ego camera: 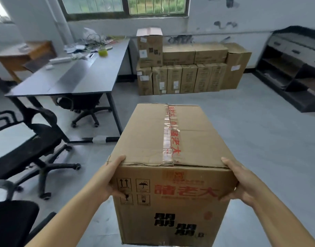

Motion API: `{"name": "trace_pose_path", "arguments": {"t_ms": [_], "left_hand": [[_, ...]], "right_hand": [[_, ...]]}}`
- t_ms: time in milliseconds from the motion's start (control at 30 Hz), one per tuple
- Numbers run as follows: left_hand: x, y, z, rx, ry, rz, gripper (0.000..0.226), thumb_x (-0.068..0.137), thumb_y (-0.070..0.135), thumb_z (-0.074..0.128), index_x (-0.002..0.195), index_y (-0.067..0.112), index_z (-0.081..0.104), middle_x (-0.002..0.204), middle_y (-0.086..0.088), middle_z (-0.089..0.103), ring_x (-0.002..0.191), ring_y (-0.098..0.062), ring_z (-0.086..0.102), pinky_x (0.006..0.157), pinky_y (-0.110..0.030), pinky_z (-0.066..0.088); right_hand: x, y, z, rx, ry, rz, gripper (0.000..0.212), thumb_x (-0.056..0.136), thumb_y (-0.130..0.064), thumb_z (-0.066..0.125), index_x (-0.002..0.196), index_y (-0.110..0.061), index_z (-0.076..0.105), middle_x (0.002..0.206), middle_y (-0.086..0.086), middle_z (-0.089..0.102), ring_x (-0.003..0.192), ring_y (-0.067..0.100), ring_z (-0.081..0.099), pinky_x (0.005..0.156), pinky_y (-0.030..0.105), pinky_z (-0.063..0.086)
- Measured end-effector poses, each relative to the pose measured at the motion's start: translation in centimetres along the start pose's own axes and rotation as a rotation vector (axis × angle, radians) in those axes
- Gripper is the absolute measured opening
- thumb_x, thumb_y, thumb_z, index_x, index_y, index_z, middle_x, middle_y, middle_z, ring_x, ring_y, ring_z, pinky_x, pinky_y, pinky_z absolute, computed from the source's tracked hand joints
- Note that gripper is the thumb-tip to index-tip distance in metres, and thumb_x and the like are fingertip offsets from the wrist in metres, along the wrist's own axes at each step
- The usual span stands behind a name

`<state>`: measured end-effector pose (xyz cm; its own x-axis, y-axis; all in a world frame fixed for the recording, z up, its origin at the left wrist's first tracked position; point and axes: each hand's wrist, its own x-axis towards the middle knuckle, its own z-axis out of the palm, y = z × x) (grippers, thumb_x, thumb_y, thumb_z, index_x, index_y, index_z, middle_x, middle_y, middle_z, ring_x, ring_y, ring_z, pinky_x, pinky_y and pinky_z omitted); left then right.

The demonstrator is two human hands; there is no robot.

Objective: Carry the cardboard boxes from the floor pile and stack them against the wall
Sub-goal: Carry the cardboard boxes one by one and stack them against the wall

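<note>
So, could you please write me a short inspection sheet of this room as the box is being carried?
Surface: grey floor, open between the carrier and the wall.
Job's things: carried box, taped shut, held off the floor; stacked boxes along the far wall.
Clutter: papers and a green cup on the desk.
Grippers: left hand and right hand grip the carried box's near corners.
Cables: tangled wires at the desk's far end.
Surroundings: office chairs left, shelf unit right, window.
</note>
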<state>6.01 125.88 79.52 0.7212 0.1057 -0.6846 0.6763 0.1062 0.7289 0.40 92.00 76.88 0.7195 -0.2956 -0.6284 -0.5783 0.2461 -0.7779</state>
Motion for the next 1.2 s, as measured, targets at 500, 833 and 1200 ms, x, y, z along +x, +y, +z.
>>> {"name": "trace_pose_path", "arguments": {"t_ms": [500,833,1200], "left_hand": [[18.5,18.5,10.4,-0.137,-0.009,0.127,0.022,0.084,0.042,0.065,0.104,0.034,0.057,0.114,-0.006,0.056,0.100,-0.032,0.054,0.064,-0.066,0.052],[35.2,41.0,15.0,-0.253,-0.028,0.233,0.026,0.081,0.039,0.070,0.099,0.026,0.056,0.108,-0.010,0.056,0.097,-0.033,0.054,0.064,-0.065,0.052],[49.7,65.3,21.5,-0.325,-0.002,0.576,0.018,0.079,0.037,0.069,0.093,0.029,0.061,0.101,-0.001,0.056,0.093,-0.023,0.054,0.061,-0.058,0.055]], "right_hand": [[21.6,-22.4,5.0,-0.090,-0.050,-0.188,0.024,0.086,-0.044,0.063,0.105,-0.028,0.061,0.125,0.000,0.051,0.117,0.035,0.048,0.055,0.065,0.052],[37.6,-43.6,15.9,-0.057,-0.019,-0.376,0.036,0.090,-0.042,0.059,0.123,-0.028,0.055,0.117,0.000,0.056,0.101,0.028,0.057,0.058,0.067,0.052],[55.0,-68.0,25.7,0.020,-0.131,-0.667,0.041,0.090,-0.037,0.060,0.129,-0.025,0.051,0.120,0.008,0.055,0.101,0.033,0.059,0.061,0.064,0.054]]}}
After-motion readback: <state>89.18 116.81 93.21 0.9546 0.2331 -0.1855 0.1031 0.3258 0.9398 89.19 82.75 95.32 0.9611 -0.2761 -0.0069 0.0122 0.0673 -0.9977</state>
